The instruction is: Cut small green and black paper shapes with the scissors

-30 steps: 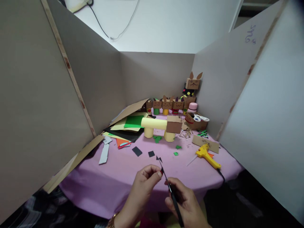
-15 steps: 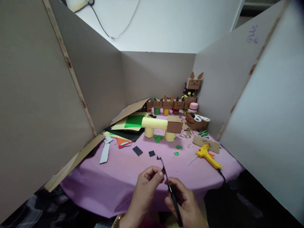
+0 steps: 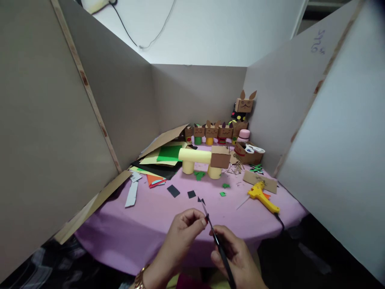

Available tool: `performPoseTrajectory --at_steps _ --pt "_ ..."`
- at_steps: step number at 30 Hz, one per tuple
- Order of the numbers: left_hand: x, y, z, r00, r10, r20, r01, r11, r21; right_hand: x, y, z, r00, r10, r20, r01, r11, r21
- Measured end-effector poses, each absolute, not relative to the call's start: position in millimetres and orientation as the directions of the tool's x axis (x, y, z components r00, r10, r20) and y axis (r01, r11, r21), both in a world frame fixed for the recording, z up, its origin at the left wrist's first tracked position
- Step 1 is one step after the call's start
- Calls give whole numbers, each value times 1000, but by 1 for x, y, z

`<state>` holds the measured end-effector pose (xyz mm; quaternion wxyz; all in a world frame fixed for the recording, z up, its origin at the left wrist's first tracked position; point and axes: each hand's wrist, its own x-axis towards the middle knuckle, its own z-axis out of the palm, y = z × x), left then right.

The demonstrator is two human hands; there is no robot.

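My right hand (image 3: 233,257) is wrapped round a pair of black-handled scissors (image 3: 221,251), whose blades point up and away to the left. The blades stand slightly apart. Close beside them, my left hand (image 3: 188,230) has thumb and fingers pinched on a small piece of black paper (image 3: 207,217), mostly hidden by the fingertips and blades. Just past the scissor tips, a black paper scrap (image 3: 201,200) lies on the purple cloth, with a black square (image 3: 191,194) and a black rectangle (image 3: 173,191) to its left.
A yellow tube figure with a cardboard box head (image 3: 220,157) stands mid-table. On the right lie a yellow glue gun (image 3: 263,197) and a cardboard strip (image 3: 260,182). Coloured sheets (image 3: 170,153) pile up at left. Several cardboard animal figures (image 3: 212,131) line the back; grey panels enclose the table.
The scissor blades have parted slightly and their tips sit a little further left. My left hand stays by the blades; more of its wrist shows. The view has shifted slightly.
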<state>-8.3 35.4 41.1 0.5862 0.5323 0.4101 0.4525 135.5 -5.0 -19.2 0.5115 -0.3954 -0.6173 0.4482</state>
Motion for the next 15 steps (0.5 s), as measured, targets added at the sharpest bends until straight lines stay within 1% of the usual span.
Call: performPoseTrajectory --at_steps 5,9,12,15 --pt "-14 39 46 290 957 -2 -88 29 996 137 -5 -19 -187 948 256 24 265 -964" --pt "-16 38 48 325 946 2 -92 29 995 134 -6 -17 -177 956 233 -31 231 -973" --pt "-10 34 41 276 961 3 -165 45 985 130 -7 -15 -102 967 232 -73 225 -972" --pt "-2 28 32 187 982 -18 -262 67 963 125 -7 -16 -67 962 266 -77 261 -962"
